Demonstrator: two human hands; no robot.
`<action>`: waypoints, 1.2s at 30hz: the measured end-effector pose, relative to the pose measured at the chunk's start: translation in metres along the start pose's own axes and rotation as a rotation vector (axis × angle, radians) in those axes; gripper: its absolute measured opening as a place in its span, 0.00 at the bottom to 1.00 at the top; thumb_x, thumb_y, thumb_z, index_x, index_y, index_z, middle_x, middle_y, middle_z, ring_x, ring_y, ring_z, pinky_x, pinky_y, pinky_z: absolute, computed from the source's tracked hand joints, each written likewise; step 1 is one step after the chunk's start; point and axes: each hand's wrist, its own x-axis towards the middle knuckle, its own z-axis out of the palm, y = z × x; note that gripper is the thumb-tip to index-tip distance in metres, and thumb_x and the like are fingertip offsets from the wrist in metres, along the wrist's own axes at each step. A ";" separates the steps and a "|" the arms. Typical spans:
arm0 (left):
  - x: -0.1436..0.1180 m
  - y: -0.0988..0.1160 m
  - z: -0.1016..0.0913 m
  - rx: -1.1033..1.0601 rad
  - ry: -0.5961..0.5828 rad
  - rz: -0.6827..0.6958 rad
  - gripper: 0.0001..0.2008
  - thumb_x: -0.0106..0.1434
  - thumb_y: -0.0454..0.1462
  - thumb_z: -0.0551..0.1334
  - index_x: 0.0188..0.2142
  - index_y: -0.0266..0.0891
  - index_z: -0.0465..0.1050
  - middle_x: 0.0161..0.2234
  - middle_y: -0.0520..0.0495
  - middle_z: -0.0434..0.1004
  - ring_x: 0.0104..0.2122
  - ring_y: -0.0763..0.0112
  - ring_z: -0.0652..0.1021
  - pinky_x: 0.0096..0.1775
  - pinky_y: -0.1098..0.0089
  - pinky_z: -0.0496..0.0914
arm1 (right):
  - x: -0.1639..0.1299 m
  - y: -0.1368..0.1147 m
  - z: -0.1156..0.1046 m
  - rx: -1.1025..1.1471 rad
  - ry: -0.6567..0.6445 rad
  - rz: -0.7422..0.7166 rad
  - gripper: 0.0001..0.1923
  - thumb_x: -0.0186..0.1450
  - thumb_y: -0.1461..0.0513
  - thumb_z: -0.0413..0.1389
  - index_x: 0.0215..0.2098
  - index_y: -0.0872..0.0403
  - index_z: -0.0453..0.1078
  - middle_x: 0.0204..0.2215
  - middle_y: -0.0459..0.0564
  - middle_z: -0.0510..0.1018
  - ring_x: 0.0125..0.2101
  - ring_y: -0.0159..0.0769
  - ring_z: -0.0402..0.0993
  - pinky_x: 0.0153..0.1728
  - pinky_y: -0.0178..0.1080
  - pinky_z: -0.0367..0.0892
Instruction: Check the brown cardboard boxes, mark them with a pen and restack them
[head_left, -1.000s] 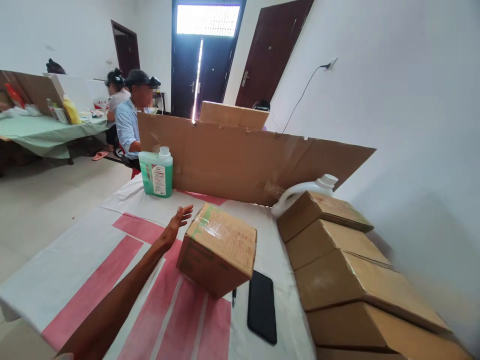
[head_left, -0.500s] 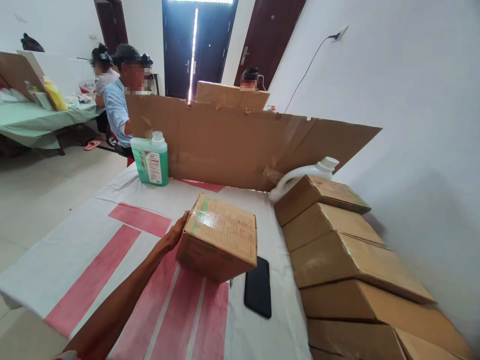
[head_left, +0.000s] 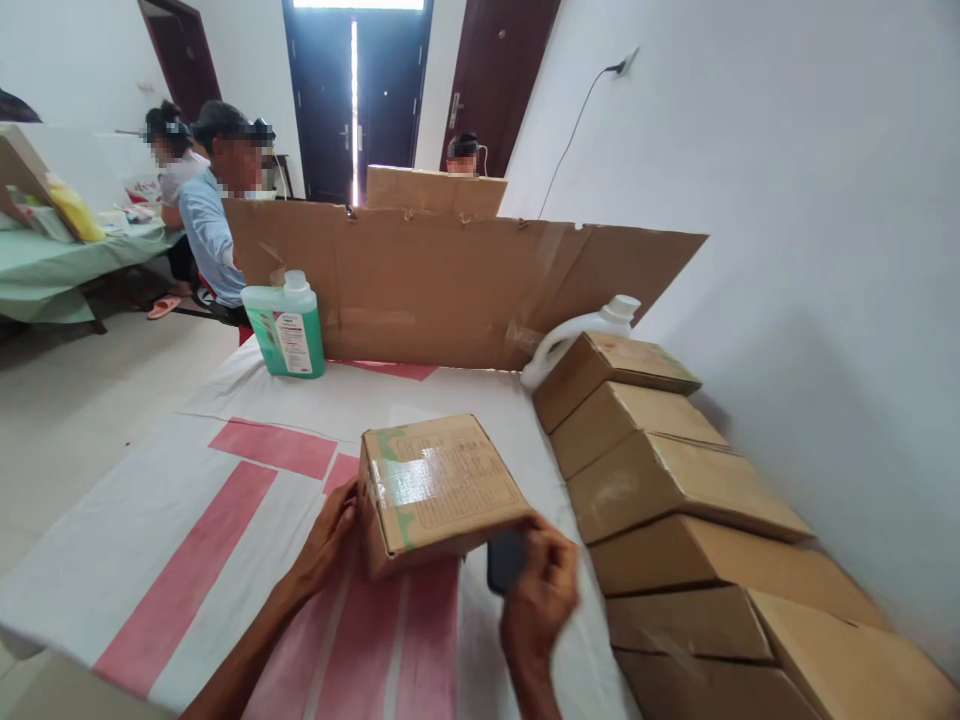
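Note:
A taped cardboard box [head_left: 450, 475] with green print is held slightly tilted over the table. My left hand [head_left: 334, 530] presses along its left side, the fingertips partly hidden by the box. At the near right corner, my right hand [head_left: 544, 575] grips the box edge with curled fingers, a little blurred. A black phone [head_left: 502, 562] lies on the cloth beneath, partly covered by my right hand.
A red-and-white cloth [head_left: 187, 560] covers the table. A bottle of green liquid [head_left: 289, 335] stands at back left, before a cardboard partition [head_left: 435, 290]. Stacked cardboard boxes [head_left: 637, 480] line the right side, with a white jug [head_left: 577, 335] behind. Other people sit beyond.
My right hand has come into view and taken hold of the box's near right corner. The box has turned and shifted slightly nearer. The camera view has swung a little right.

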 end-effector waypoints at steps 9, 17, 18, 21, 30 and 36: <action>-0.020 0.021 0.002 0.153 0.139 -0.113 0.36 0.67 0.62 0.53 0.60 0.39 0.70 0.55 0.37 0.77 0.51 0.52 0.77 0.52 0.56 0.71 | -0.003 -0.017 0.042 0.029 -0.390 0.169 0.37 0.70 0.36 0.40 0.57 0.52 0.70 0.56 0.57 0.77 0.59 0.48 0.69 0.61 0.49 0.63; -0.026 0.031 -0.043 0.234 0.283 -0.268 0.31 0.68 0.62 0.49 0.26 0.41 0.71 0.19 0.51 0.70 0.19 0.65 0.70 0.25 0.67 0.66 | 0.016 -0.040 0.053 0.166 -0.776 0.242 0.29 0.67 0.39 0.53 0.53 0.51 0.75 0.54 0.56 0.80 0.54 0.51 0.75 0.53 0.51 0.70; -0.026 0.026 -0.048 0.236 0.296 -0.272 0.30 0.66 0.61 0.52 0.25 0.41 0.71 0.18 0.50 0.71 0.20 0.63 0.71 0.26 0.66 0.67 | 0.010 -0.034 0.055 0.241 -0.817 0.272 0.28 0.69 0.40 0.53 0.54 0.50 0.75 0.56 0.56 0.79 0.55 0.51 0.74 0.53 0.51 0.70; -0.026 0.013 -0.058 0.232 0.368 -0.240 0.25 0.61 0.59 0.58 0.31 0.41 0.78 0.29 0.43 0.82 0.35 0.51 0.80 0.41 0.58 0.73 | -0.010 -0.018 0.055 0.379 -0.911 0.315 0.27 0.73 0.43 0.49 0.61 0.45 0.71 0.64 0.52 0.73 0.63 0.48 0.67 0.61 0.52 0.65; -0.042 -0.002 -0.051 -0.066 0.495 -0.209 0.28 0.64 0.57 0.59 0.47 0.37 0.79 0.48 0.40 0.83 0.60 0.48 0.73 0.62 0.53 0.65 | -0.070 0.008 0.038 0.082 -0.876 0.119 0.35 0.72 0.48 0.55 0.73 0.47 0.54 0.71 0.55 0.61 0.69 0.49 0.58 0.68 0.59 0.56; -0.050 -0.014 -0.053 -0.366 0.407 -0.249 0.25 0.68 0.56 0.56 0.44 0.38 0.79 0.44 0.42 0.83 0.49 0.53 0.80 0.54 0.53 0.73 | -0.095 -0.049 0.019 -0.152 -0.775 -0.591 0.38 0.70 0.54 0.57 0.74 0.50 0.51 0.69 0.58 0.64 0.68 0.55 0.60 0.63 0.61 0.63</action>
